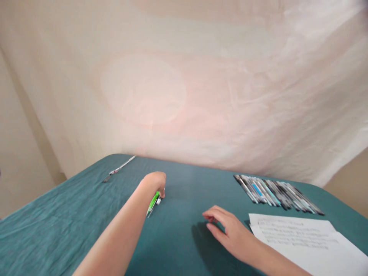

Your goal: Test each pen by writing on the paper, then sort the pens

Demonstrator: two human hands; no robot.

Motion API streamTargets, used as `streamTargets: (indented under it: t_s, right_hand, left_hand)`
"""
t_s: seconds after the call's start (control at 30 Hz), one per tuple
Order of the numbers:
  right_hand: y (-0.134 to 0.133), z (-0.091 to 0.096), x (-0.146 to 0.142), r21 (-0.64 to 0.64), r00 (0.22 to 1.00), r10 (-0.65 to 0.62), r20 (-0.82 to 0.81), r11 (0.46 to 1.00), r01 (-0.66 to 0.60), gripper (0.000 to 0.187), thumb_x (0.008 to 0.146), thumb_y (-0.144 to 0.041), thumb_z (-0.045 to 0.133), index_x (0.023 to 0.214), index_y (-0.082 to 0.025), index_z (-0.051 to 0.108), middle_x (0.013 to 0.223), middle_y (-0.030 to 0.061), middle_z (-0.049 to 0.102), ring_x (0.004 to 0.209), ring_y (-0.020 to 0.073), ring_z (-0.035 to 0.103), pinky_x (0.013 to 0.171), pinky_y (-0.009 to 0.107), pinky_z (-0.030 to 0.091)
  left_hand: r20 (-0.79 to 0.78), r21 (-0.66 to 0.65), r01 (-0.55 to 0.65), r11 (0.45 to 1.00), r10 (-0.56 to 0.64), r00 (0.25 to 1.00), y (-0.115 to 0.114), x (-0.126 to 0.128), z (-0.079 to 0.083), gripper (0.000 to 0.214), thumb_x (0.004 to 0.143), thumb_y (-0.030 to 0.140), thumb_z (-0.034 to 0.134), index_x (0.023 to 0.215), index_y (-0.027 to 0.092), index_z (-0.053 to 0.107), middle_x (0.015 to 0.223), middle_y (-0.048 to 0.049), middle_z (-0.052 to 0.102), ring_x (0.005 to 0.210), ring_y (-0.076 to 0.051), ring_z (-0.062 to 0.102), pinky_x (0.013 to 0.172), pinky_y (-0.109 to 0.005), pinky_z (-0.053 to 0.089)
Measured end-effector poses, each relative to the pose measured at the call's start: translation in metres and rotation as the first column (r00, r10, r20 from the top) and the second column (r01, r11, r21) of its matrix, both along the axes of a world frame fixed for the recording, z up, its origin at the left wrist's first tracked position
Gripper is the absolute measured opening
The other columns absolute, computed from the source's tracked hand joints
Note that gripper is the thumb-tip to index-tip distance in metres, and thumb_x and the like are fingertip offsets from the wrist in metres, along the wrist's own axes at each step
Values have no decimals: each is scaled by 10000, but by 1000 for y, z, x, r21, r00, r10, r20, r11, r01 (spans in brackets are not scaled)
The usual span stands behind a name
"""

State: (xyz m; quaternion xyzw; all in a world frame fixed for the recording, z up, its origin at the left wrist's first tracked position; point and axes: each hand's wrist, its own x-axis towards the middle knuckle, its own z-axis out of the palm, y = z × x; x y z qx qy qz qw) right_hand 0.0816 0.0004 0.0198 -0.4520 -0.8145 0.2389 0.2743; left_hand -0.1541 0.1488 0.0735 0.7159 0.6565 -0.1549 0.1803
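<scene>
Left hand (155, 180) down at a green pen (153, 201), well left of the pen row (270, 193)

Farthest left of the pen row, we see a slim silvery item (122, 166) on the counter (178, 237), its long axis running from near left to far right. Closer to the row, yet well apart from it, the left hand bends over the green pen and a white-ended item (159, 200) just beside it. Its fingertips are mostly hidden, so we cannot tell whether they grip or only touch; we take the bent wrist as suiting thin things lying flat. The green pen's long axis slants from near left to far right, across the lean of the row; which end writes, we cannot tell. Left of the row and nearer us, the right hand (225, 230) hovers with nothing in it, thumb and forefinger a little apart, a loose pose. Within the row, pens lie side by side, each pointing from far left to near right, probably so each shows. On our side of the row lie written sheets (310, 260), likely laid flat for reading
</scene>
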Motion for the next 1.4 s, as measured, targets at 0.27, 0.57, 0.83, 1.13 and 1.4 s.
streamTargets:
  t_s: [0.27,0.57,0.83,1.13,1.4]
  right_hand:
    - [-3,-23,-11,-19,998,1,-63,1000,-2,188,812,-125,421,921,-195,557,860,30,553,771,129,527,710,249,420]
    - [-3,-25,-9,-13,993,-17,-119,1000,16,176,819,-136,416,891,-192,566,832,23,546,744,125,515,688,245,412]
    - [-2,-25,-9,-3,993,-30,-115,1000,30,177,829,-149,404,873,-194,569,818,23,549,734,129,514,678,248,408]
    - [-1,-27,-8,8,992,-33,-125,999,34,182,825,-134,406,868,-194,572,808,19,550,742,129,514,681,246,404]
    - [6,-34,-3,-29,960,-214,-180,977,212,142,826,-231,439,853,-177,568,791,24,561,700,135,526,647,256,414]
  left_hand:
    - [80,-85,-4,996,10,997,3,5,-23,103,515,130,690,496,117,590,653,-123,679,605,-242,644,550,-299,506]
    - [240,-85,69,994,-47,970,-1,20,-25,250,496,168,704,725,109,622,755,-121,691,612,-217,650,480,-232,482]
    - [363,-81,162,983,-122,924,-5,35,-37,192,436,224,707,597,156,626,618,-44,665,562,-190,621,461,-214,442]
    - [506,-122,259,958,-164,847,-14,55,-48,243,427,225,701,658,162,663,628,-28,666,521,-158,589,476,-224,443]
    - [708,-149,332,932,-134,693,-22,73,-55,321,508,260,680,806,149,639,667,-9,655,572,-141,599,530,-227,476]
